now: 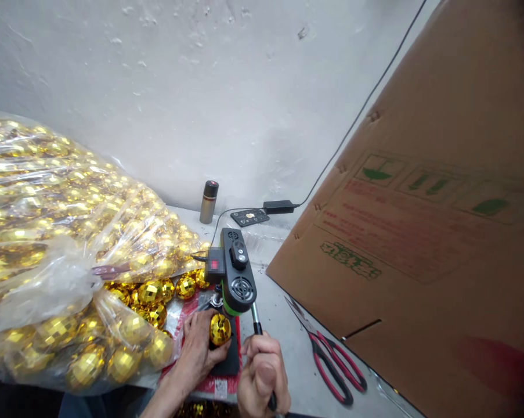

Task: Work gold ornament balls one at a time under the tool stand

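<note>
My left hand (197,345) is closed around a shiny gold faceted ball (220,329), thumb below it and fingers to its left. The ball sits just below the head of a black bench machine (238,277) with round vents and a green band. Whether the ball touches the machine cannot be made out. My right hand (264,374) is wrapped around the black grip of a metal lever handle (256,320) at the machine's right side. The machine's dark base (227,364) rests on a red mat (207,383), partly hidden by my left hand.
A big clear plastic bag (70,226) of gold balls fills the left, with loose gold balls (151,293) beside it. Scissors (331,357) lie right, by a large cardboard box (409,232). Behind stand a bottle (208,202), a phone (249,216) and a power adapter (279,206).
</note>
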`<state>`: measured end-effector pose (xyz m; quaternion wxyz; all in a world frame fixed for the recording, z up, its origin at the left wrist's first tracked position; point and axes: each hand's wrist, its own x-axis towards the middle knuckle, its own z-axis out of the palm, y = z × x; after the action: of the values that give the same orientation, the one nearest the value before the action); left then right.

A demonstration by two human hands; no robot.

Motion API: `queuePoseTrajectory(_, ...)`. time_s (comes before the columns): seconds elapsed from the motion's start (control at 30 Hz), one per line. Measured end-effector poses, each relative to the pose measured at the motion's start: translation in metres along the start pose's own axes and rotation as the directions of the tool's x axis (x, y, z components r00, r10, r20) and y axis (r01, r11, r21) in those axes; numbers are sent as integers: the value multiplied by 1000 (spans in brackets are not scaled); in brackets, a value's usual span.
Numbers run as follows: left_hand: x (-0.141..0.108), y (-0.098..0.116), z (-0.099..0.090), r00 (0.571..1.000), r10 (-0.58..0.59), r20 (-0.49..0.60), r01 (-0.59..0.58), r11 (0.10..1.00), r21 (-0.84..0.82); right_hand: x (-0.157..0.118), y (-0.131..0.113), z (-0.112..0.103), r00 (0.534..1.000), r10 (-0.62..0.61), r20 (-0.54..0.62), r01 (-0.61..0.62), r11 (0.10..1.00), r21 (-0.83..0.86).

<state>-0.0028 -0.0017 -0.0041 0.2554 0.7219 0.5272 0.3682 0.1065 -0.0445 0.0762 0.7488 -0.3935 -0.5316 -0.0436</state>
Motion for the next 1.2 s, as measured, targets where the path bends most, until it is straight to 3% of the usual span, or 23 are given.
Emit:
queuePoseTrajectory(0.1, 1, 1, 0, 1000, 4, 1, -4, 1000, -8, -5, 2, -6, 996, 74, 53, -75, 997, 9)
queuePoseTrajectory(0.3, 2, 2, -2, 1000, -13, 20, 13, 1000, -19, -16, 13, -9, 996, -31, 82, 31, 1000, -1)
queuePoseTrajectory(0.4, 2, 3, -2, 1000, -11, 29, 12, 1000, -16, -18, 13, -4, 999, -11, 32, 11, 1000, -5)
queuePoseTrajectory(0.5, 6, 5, -1, 1000, -5, 12, 5, 1000, 3, -4, 2, 0, 1000, 6, -3, -6, 1000, 19)
queuePoseTrajectory(0.6, 7, 3, 0, 1000, 23, -4, -22, 1000, 22, 30, -20, 2, 996, 91, 17, -91, 996, 23)
queuePoseTrajectory(0.63, 5, 0, 1, 999, 36, -1, -36, 999, 28, 43, -28, 3, 987, 149, 65, -150, 989, 11)
queuePoseTrajectory(0.73, -20, -15, 3, 994, 109, 18, -110, 993, 50, 72, -44, 4, 983, 159, 94, -160, 987, 4)
queuePoseTrajectory(0.9, -70, -32, -6, 960, 278, -41, -273, 956, 104, 64, -43, 4, 990, 109, 85, -110, 994, 3)
queuePoseTrajectory(0.97, -60, -23, -20, 951, 272, -144, -248, 954, 167, 53, -40, 3, 990, 104, 96, -104, 995, -8)
queuePoseTrajectory(1.03, -28, -10, -37, 950, 246, -194, -190, 945, 267, 48, -38, 2, 991, 84, 107, -84, 996, -10)
queuePoseTrajectory(1.17, 51, 1, -60, 992, 34, -122, 40, 827, 560, 51, -37, 1, 992, 39, 116, -38, 999, -8)
queuePoseTrajectory(1.2, 64, -1, -61, 997, 1, -75, 45, 793, 608, 52, -37, 1, 993, 30, 117, -29, 1000, -8)
